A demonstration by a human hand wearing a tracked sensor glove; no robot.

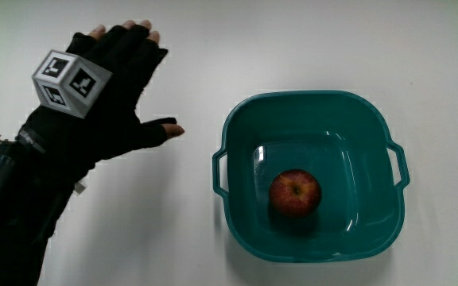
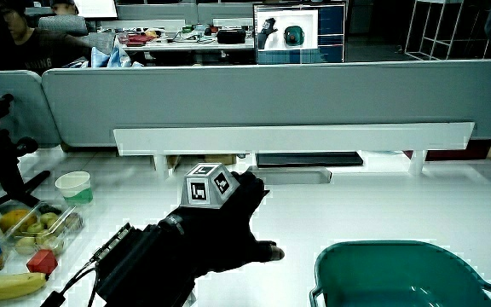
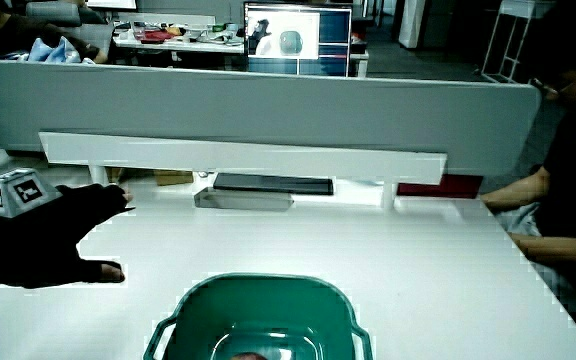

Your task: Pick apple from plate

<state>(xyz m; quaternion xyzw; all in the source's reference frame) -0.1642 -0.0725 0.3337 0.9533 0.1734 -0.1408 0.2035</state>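
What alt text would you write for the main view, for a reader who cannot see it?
A red apple lies in a teal basin with two handles on a white table. Beside the basin, the gloved hand rests flat with fingers spread, holding nothing.

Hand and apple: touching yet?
Apart. The main view shows bare table between the hand and the basin holding the apple.

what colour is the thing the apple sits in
Teal; the basin holding the apple shows best in the main view.
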